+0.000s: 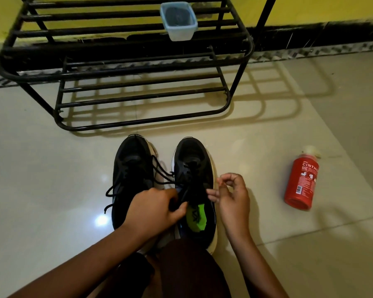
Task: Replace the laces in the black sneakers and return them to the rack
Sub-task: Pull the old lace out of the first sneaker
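left hand (154, 208) closed over the tongue and lace of the right black sneaker (194, 183). right hand (232, 195) beside that shoe, fingers curled in a loose pinch; whether it holds a lace end cannot be told. left black sneaker (130, 168) touching alongside, its laces (159, 172) loose across both. both stand on the tiled floor (41, 168) before the black rack (125, 67). clear plastic tub (179, 21) on the rack's upper shelf, dark contents unidentifiable. red bottle (300, 181) lying on floor, well right.
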Action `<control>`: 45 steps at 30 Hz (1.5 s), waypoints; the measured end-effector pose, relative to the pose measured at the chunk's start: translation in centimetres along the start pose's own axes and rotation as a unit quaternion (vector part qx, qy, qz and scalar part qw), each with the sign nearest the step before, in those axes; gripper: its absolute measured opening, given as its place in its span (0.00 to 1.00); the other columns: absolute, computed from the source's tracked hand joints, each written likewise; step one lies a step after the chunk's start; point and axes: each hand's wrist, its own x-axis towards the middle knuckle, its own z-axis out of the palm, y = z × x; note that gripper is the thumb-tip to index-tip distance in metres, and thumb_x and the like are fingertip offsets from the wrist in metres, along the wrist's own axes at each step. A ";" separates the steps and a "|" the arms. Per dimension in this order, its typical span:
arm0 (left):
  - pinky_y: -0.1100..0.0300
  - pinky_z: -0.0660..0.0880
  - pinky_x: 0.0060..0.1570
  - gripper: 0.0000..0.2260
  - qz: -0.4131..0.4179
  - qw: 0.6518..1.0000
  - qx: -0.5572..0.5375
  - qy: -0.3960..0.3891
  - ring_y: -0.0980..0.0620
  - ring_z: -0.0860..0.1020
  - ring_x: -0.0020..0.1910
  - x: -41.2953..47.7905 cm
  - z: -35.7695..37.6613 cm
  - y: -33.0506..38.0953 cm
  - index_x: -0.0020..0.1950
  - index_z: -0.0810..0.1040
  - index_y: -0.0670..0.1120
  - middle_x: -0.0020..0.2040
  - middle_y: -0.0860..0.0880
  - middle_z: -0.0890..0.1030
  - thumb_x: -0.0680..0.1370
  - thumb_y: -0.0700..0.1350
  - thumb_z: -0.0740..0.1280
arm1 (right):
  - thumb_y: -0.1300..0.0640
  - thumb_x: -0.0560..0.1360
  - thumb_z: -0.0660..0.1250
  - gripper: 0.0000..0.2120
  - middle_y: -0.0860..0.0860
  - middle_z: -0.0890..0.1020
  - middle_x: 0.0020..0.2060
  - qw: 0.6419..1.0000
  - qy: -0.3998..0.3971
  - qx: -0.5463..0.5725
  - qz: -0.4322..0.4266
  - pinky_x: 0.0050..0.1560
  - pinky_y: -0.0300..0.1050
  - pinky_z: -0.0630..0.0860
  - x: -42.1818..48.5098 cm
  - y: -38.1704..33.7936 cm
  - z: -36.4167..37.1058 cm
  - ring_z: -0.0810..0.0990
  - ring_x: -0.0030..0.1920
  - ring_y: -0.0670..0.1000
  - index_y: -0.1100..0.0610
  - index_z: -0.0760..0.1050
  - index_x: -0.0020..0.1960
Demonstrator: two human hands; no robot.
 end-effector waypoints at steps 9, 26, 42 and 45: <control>0.66 0.61 0.24 0.23 0.013 0.999 -0.010 0.039 0.52 0.78 0.29 -0.1 1.0 -0.5 0.38 0.75 0.54 0.29 0.51 0.78 0.69 0.67 0.48 | 0.55 0.66 0.75 0.05 0.50 0.74 0.58 0.870 -0.039 -0.391 -0.298 0.60 0.52 0.71 -0.1 -0.6 0.5 0.67 0.64 0.52 0.51 0.82 0.41; 0.60 0.70 0.29 0.27 0.011 0.999 -0.001 0.044 0.52 0.78 0.32 -0.2 1.1 -0.8 0.44 0.78 0.54 0.32 0.51 0.80 0.69 0.67 0.45 | 0.54 0.67 0.75 0.05 0.51 0.74 0.61 0.877 -0.052 -0.388 -0.279 0.64 0.64 0.67 -0.2 -1.1 0.7 0.60 0.68 0.53 0.49 0.82 0.42; 0.63 0.68 0.29 0.30 -0.001 0.999 -0.004 0.039 0.54 0.78 0.32 -0.2 1.2 -0.9 0.44 0.77 0.53 0.33 0.51 0.79 0.67 0.68 0.42 | 0.51 0.68 0.74 0.12 0.52 0.68 0.68 0.878 -0.052 -0.399 -0.258 0.70 0.63 0.58 -0.3 -0.7 0.1 0.53 0.72 0.53 0.46 0.81 0.51; 0.67 0.63 0.28 0.28 0.001 0.999 0.004 0.034 0.54 0.78 0.33 -0.2 1.1 -0.7 0.44 0.77 0.53 0.32 0.52 0.79 0.68 0.68 0.44 | 0.55 0.67 0.74 0.04 0.49 0.74 0.58 0.886 -0.012 -0.365 -0.285 0.65 0.58 0.67 -0.4 -0.4 0.6 0.62 0.67 0.51 0.48 0.82 0.42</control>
